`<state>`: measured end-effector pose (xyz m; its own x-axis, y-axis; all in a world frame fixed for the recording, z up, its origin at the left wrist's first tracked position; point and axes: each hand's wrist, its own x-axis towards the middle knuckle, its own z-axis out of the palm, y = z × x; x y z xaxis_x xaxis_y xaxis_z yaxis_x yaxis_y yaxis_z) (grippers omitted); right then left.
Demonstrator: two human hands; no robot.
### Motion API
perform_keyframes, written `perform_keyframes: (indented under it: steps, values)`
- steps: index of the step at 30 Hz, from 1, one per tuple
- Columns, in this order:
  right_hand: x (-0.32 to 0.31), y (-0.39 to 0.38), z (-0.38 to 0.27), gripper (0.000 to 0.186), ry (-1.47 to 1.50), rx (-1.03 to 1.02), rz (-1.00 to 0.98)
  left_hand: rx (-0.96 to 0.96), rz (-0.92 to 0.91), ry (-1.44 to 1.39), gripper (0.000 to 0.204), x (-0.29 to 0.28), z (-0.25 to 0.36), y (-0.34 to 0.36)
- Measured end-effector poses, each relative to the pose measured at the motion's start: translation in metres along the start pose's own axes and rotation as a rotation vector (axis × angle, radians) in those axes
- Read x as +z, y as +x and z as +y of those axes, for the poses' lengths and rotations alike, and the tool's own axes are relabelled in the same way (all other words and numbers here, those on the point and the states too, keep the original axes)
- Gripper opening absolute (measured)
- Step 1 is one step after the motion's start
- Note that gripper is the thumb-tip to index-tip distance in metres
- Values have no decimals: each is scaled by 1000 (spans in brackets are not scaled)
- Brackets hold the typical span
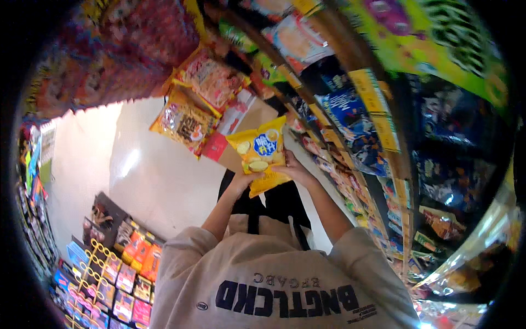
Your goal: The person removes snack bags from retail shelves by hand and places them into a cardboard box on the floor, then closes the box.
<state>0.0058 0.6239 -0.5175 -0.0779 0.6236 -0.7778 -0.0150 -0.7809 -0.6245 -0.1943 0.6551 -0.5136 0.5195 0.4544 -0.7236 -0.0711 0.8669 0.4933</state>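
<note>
A yellow snack bag point(247, 141) with a blue patch and pictures of round chips is held upright in front of my body. My left hand point(245, 179) grips its lower left edge, and my right hand point(295, 166) grips its right side, thumb across the front. The fingers behind the bag are hidden. Just beyond the bag, a cardboard box point(256, 116) with a red and pink side stands near the shelf. Two instant noodle packs, a yellow-brown one point(185, 125) and a red one point(211, 81), lie beside the box.
Tall shelves with yellow price strips point(378, 112) and hanging snack bags run along my right. Stacked red packs point(109, 66) rise at the far left. A rack of small colourful boxes point(126, 274) stands at the lower left, and a pale shiny floor point(137, 164) lies between.
</note>
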Motion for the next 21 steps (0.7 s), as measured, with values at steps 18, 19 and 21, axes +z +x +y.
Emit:
perform_keyframes:
  steps: [18, 19, 21]
  values:
    - [-8, -253, -153, 82, 171, -852, 616, 445, -453, 610, 62, 172, 169, -107]
    - [-9, -263, -146, 82, 147, -800, 664, 436, -489, 635, 62, 182, 170, -107]
    - [-21, -283, -132, 83, 156, -815, 752, 310, -590, 652, 62, 206, 163, -107]
